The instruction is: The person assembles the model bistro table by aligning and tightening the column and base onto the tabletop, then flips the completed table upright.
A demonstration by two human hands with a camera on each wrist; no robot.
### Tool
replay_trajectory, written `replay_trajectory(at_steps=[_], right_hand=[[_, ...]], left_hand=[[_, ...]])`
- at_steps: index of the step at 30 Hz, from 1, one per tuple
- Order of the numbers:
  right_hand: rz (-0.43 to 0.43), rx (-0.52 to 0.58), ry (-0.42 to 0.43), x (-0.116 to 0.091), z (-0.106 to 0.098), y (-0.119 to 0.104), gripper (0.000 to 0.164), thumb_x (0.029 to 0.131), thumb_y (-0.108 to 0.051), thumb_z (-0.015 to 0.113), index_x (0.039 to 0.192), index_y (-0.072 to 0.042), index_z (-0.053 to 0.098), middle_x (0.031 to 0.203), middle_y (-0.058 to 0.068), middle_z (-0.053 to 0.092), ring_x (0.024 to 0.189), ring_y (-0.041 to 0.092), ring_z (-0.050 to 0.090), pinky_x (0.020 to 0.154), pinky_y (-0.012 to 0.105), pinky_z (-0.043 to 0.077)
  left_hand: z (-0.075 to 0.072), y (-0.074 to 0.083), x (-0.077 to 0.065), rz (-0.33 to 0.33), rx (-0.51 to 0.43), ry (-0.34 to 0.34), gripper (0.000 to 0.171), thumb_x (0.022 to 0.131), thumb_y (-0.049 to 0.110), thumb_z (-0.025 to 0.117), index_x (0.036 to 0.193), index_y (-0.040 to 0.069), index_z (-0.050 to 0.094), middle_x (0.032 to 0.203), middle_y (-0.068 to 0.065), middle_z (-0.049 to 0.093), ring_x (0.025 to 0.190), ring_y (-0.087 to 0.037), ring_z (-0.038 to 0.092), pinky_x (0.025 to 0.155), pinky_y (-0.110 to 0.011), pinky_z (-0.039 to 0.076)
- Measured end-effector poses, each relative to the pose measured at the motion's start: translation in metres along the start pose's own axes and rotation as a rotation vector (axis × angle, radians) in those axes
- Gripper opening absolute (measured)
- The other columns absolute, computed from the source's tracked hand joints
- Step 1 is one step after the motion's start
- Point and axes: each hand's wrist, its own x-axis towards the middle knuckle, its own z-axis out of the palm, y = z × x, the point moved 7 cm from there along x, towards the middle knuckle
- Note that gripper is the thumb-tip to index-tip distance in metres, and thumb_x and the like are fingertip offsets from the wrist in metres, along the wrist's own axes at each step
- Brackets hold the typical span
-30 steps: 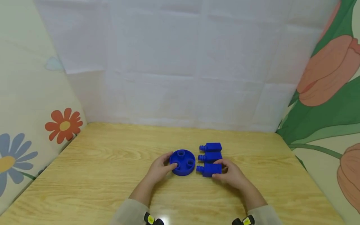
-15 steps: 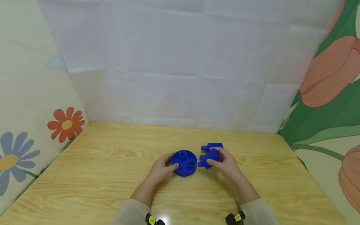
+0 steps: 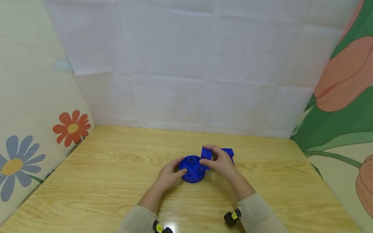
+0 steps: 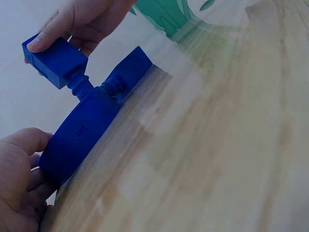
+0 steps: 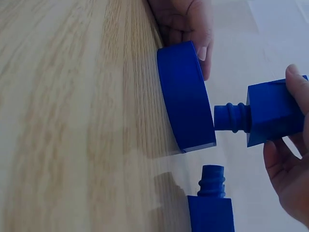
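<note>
A round, shallow blue base [image 3: 193, 178] with three ring-shaped sockets inside lies flat on the table. My left hand [image 3: 168, 176] grips its left side, thumb over the rim and fingers along the outer wall. My right hand [image 3: 223, 161] pinches a blue square block with a ridged, screw-like neck [image 5: 273, 110] between thumb and fingers. It is held upright, neck downward, above the base's right-hand socket; in the right wrist view the neck's end is right at the rim. The blocks of the same kind [image 3: 228, 151] lying behind the right hand are partly hidden by it.
The wood-grain table [image 3: 122, 155] reaches back to a white cloth backdrop [image 3: 163, 64]. Flower-patterned panels stand at the left [image 3: 29, 81] and right [image 3: 344, 126]. In the right wrist view a lying block [image 5: 211, 212] points its neck toward the base.
My right hand has picked the nearest block off the table, turned it neck-down and moved it left over the base. The left hand keeps its hold on the base.
</note>
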Motion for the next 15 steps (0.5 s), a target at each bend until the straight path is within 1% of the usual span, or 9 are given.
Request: replay_trajectory(at_steps=[5,10,13,15], right_hand=[[-0.006,-0.043,-0.046,0.002,0.008,-0.005,0.055,0.083,-0.021,0.079,0.134,-0.014,0.06,0.109,0.007,0.069,0.078,0.015,0.055,0.063,0.028,0.048],[0.017,-0.063,-0.081,0.001,0.012,-0.004,0.055,0.084,-0.024,0.078,0.135,-0.017,0.059,0.106,0.006,0.069,0.083,0.017,0.057,0.066,0.027,0.049],[0.005,-0.074,-0.092,0.001,0.014,-0.004,0.054,0.085,-0.025,0.078,0.135,-0.017,0.059,0.104,0.007,0.068,0.087,0.018,0.058,0.068,0.028,0.05],[-0.019,-0.094,-0.096,0.001,0.016,-0.005,0.053,0.085,-0.027,0.077,0.134,-0.016,0.059,0.102,0.007,0.068,0.088,0.018,0.06,0.069,0.028,0.051]], left_hand=[[0.0,0.0,0.0,0.009,0.016,0.0,0.051,0.092,0.013,0.067,0.138,-0.003,0.052,0.135,-0.024,0.058,0.125,-0.039,0.055,0.109,-0.051,0.041],[0.0,0.0,0.0,0.003,0.03,-0.009,0.052,0.092,0.015,0.067,0.139,-0.002,0.051,0.136,-0.023,0.058,0.125,-0.038,0.056,0.108,-0.051,0.042],[0.0,-0.001,0.0,-0.01,0.031,-0.012,0.052,0.092,0.015,0.067,0.139,0.0,0.051,0.136,-0.022,0.058,0.126,-0.038,0.055,0.108,-0.051,0.042],[0.0,-0.001,0.001,-0.011,0.033,-0.011,0.051,0.092,0.015,0.067,0.139,0.001,0.052,0.136,-0.022,0.059,0.125,-0.037,0.056,0.107,-0.051,0.043]])
